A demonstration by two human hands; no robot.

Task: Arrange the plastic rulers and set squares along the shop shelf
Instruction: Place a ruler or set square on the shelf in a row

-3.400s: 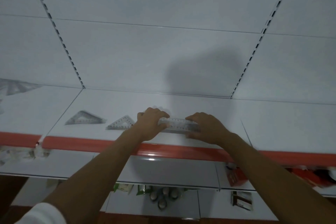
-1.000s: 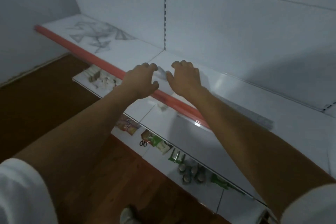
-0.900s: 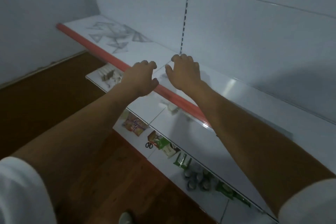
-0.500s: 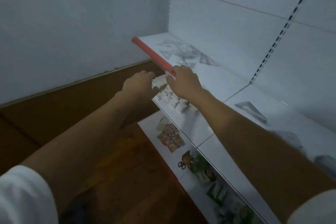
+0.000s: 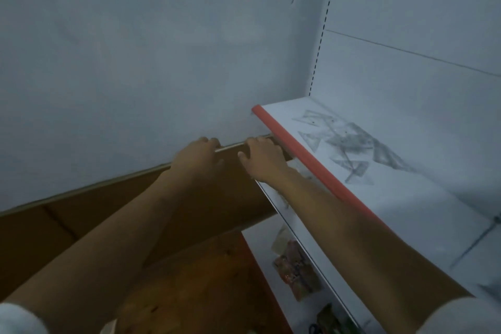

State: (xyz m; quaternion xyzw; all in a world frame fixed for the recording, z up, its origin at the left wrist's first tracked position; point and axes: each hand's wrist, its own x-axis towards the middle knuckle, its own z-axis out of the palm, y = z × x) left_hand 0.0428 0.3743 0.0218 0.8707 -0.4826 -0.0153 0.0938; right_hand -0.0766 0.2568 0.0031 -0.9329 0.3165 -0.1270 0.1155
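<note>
My left hand (image 5: 196, 158) and my right hand (image 5: 261, 160) hover side by side in the air, just left of the shelf's end, and I see only their backs. Both have curled fingers. A thin pale strip, apparently the edge of a clear ruler (image 5: 230, 147), spans the gap between them, each hand gripping one end. A loose heap of clear set squares (image 5: 349, 144) lies on the white top shelf (image 5: 406, 198) near its far end, to the right of my hands. A red strip (image 5: 303, 156) edges the shelf front.
A pale wall (image 5: 135, 62) closes the left side, with brown wooden floor (image 5: 189, 266) below. The lower shelves (image 5: 295, 266) hold packets and small goods. The white back panel (image 5: 406, 35) rises behind the top shelf.
My view and both hands have swung left along the shelf, from its middle to beyond its left end. The hands kept the same gap. The set-square heap now lies to their right.
</note>
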